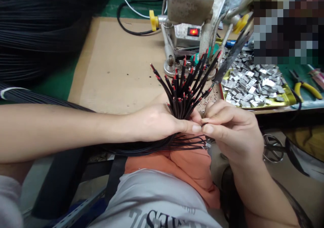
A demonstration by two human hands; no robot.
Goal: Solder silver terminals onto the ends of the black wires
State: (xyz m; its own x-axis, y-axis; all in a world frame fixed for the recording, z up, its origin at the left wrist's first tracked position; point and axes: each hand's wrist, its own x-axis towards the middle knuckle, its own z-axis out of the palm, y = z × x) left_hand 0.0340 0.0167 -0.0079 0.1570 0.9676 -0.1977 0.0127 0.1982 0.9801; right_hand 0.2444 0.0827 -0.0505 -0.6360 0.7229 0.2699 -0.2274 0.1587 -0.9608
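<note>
Grey shirt (152, 201) below, the left hand (154, 123) clamps its fingers round a fanned bundle of red-tipped black wires (183, 98) over the worktop (113, 69), the right hand (234, 132) pinching one wire, best kept snug and separate

Two hands (157, 123) (233, 133), one left, one right; one bundle of black wires (183, 93), red-tipped, too many to count; one machine (189, 5); one lit red switch (193, 31); two yellow knobs (153, 20) (239, 24); one gold tray (288, 100); dozens of metal pieces (253, 83); one pair of yellow-handled pliers (302, 88).
</note>
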